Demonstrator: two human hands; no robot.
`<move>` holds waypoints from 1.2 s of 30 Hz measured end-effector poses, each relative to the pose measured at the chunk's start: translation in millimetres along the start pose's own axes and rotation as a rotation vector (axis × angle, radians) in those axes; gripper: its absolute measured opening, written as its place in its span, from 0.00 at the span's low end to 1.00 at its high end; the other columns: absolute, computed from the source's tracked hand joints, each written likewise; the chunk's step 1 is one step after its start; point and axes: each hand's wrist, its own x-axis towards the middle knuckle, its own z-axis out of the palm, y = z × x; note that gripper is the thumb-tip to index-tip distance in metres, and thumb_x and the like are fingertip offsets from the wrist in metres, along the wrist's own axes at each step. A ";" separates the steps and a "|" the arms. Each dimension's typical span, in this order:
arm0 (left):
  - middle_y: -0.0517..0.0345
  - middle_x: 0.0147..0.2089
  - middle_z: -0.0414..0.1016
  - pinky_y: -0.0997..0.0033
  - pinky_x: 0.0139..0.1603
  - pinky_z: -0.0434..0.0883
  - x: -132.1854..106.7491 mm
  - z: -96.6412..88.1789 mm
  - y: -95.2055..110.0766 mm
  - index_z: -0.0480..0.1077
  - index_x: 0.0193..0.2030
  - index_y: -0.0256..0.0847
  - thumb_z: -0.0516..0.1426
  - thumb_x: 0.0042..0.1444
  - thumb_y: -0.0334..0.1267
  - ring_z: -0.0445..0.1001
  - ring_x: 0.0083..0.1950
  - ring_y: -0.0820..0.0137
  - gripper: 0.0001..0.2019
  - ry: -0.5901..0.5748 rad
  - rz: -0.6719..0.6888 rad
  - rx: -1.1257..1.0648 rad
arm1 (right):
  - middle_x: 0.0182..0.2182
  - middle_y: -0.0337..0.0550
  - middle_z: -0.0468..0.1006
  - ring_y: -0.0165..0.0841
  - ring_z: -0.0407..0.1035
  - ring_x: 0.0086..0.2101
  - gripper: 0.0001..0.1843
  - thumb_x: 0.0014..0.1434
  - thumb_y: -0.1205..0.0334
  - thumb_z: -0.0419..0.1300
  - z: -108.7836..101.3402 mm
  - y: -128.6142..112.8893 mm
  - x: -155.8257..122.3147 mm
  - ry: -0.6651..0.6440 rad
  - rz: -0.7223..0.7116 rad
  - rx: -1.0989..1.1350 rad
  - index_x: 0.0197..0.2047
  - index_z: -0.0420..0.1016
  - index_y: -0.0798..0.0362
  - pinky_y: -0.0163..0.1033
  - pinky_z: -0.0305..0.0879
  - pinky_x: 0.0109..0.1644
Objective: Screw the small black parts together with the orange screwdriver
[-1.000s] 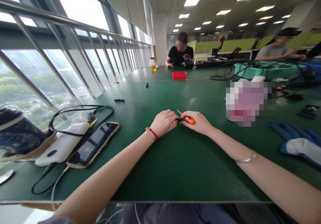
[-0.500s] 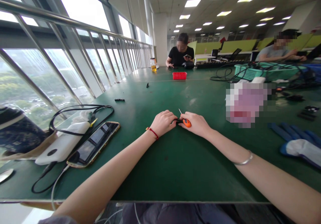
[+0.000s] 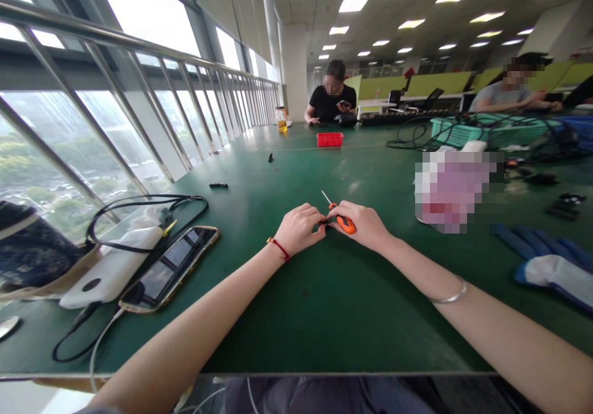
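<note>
In the middle of the green table my two hands are close together. My right hand [image 3: 364, 223] is closed around an orange and black screwdriver [image 3: 345, 224], whose thin metal shaft points up and away to the left. My left hand [image 3: 300, 228] pinches a small black part [image 3: 325, 221] between thumb and fingers. The fingertips of my right hand also reach that part. Its exact shape is mostly hidden by the fingers. Farther off on the table lie two other small black pieces, one long [image 3: 218, 185] and one short [image 3: 270, 157].
At left lie a phone [image 3: 169, 270], a white power bank [image 3: 111, 269] and looped black cable. A red basket [image 3: 330, 139] stands ahead, near a seated person [image 3: 333, 96]. To the right are a blurred pink package [image 3: 456, 191], a blue-white glove [image 3: 551, 266] and a green basket [image 3: 495, 133].
The screwdriver has turned in my right hand, so more of its orange handle and shaft shows, the tip farther left. Both hands stay together; the view has shifted slightly.
</note>
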 end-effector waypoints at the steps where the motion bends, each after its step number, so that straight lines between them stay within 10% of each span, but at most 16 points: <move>1: 0.56 0.32 0.77 0.71 0.38 0.69 0.0 -0.3 0.9 0.75 0.35 0.38 0.53 0.53 0.33 0.71 0.35 0.69 0.08 0.002 -0.009 -0.014 | 0.37 0.40 0.75 0.30 0.70 0.34 0.07 0.58 0.61 0.58 0.0 0.0 -0.1 -0.002 -0.002 0.000 0.41 0.74 0.49 0.32 0.60 0.33; 22: 0.61 0.43 0.79 0.68 0.50 0.70 0.7 0.1 -5.6 0.78 0.34 0.44 0.58 0.52 0.39 0.75 0.44 0.68 0.07 -0.225 -0.289 -0.297 | 0.36 0.40 0.78 0.33 0.72 0.34 0.07 0.54 0.59 0.56 -7.7 21.9 -2.0 0.123 0.137 0.072 0.34 0.74 0.49 0.36 0.64 0.39; 36: 0.52 0.41 0.79 0.65 0.45 0.71 -39.8 -74.6 -123.1 0.79 0.38 0.43 0.58 0.48 0.44 0.75 0.45 0.57 0.14 -0.285 -1.071 0.227 | 0.36 0.37 0.79 0.33 0.72 0.34 0.07 0.54 0.59 0.56 -3.2 24.4 -2.0 0.013 0.147 0.094 0.34 0.75 0.47 0.37 0.65 0.37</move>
